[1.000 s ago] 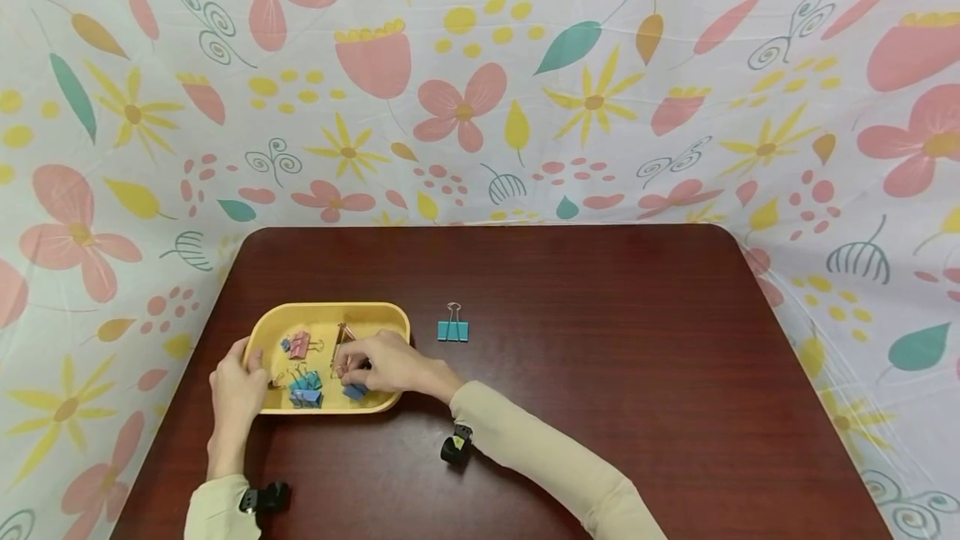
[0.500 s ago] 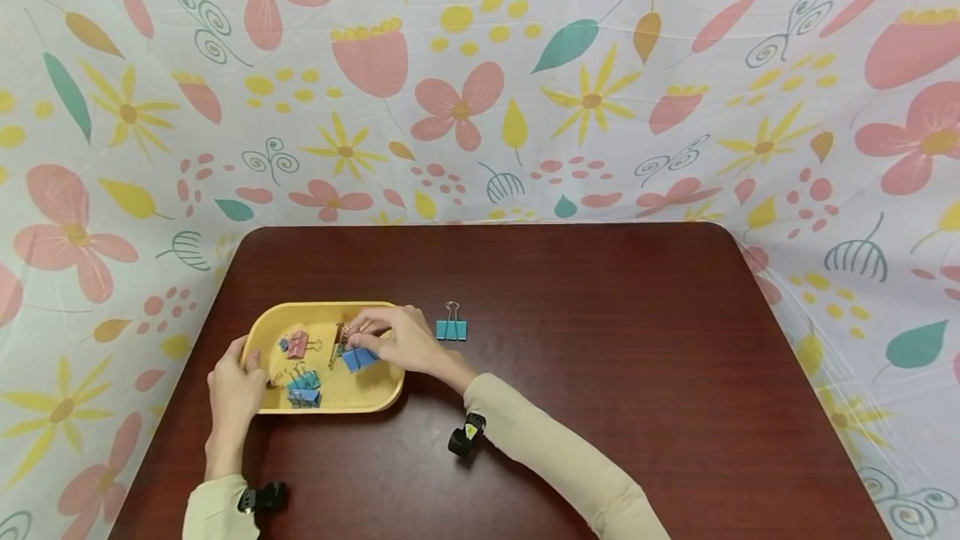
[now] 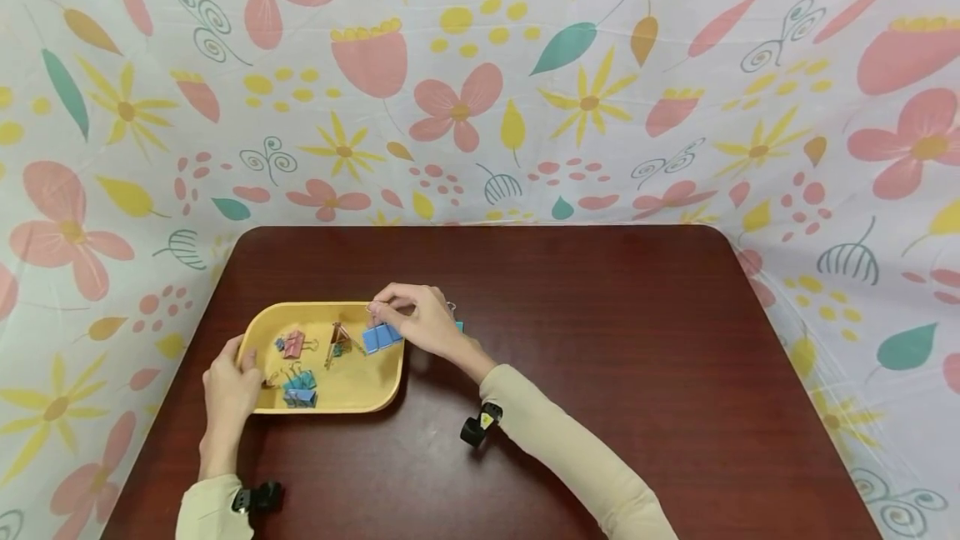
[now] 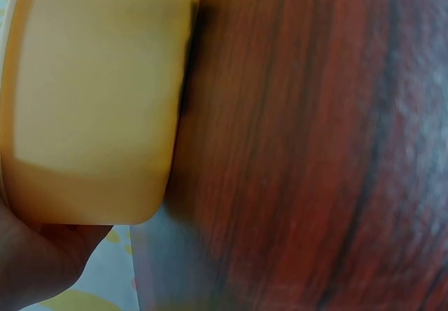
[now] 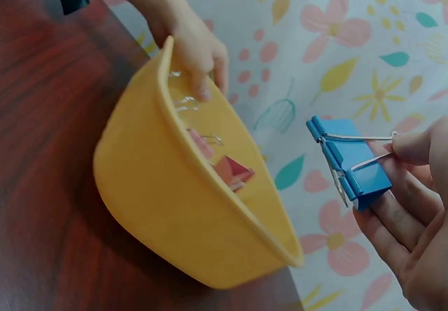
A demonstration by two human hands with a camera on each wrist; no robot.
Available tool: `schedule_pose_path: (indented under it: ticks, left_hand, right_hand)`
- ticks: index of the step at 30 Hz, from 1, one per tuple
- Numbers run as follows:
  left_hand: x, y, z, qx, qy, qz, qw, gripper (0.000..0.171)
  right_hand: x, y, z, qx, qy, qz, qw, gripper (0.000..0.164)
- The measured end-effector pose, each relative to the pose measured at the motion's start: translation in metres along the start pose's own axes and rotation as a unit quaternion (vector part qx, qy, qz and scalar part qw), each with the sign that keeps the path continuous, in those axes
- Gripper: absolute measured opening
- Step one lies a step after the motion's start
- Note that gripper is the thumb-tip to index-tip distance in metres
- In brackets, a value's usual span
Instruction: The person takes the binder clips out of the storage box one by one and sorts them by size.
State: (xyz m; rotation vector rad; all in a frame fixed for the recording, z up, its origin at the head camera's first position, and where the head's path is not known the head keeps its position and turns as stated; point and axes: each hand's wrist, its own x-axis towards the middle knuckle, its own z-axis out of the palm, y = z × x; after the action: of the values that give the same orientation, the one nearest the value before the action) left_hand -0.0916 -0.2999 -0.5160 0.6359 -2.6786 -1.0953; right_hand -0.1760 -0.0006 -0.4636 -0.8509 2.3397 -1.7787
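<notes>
My right hand (image 3: 423, 319) pinches a blue binder clip (image 5: 353, 157) by its wire handle, over the right end of the yellow tray (image 3: 352, 382). In the right wrist view the thumb presses the handle while the fingers lie under the clip's body. My left hand (image 3: 231, 386) grips the tray's left end, thumb inside the rim and fingers outside. Inside the tray lie a pink binder clip (image 3: 294, 345), a teal clip (image 3: 300, 380), another blue clip (image 3: 300, 398) and a reddish clip (image 3: 341, 338) with long wire handles.
A teal binder clip (image 3: 460, 326) on the table lies just behind my right hand, mostly hidden by it. The dark wood table (image 3: 600, 340) stretches to the right. A flowered cloth (image 3: 525, 107) hangs behind the table and at its sides.
My right hand has lifted the blue binder clip from the tray floor and moved it up and to the right, toward the tray's far right rim. The left hand keeps its grip.
</notes>
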Motion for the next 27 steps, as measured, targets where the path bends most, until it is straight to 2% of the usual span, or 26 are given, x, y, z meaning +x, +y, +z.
schedule_pose_path:
  ticks: [9, 17, 27]
  left_hand:
    - [0.0, 0.0, 0.001, 0.001, 0.0, -0.002, 1.0, 0.038]
    - [0.0, -0.001, 0.0, 0.002, -0.004, -0.002, 1.0, 0.038]
    - [0.001, 0.0, 0.0, 0.001, -0.005, -0.002, 1.0, 0.038]
  right_hand:
    - [-0.003, 0.002, -0.035, -0.003, 0.037, -0.003, 0.999, 0.008]
    - [-0.007, 0.007, -0.053, 0.009, 0.065, 0.013, 0.998, 0.008]
    - [-0.018, 0.019, -0.079, -0.028, 0.09, 0.04, 0.995, 0.01]
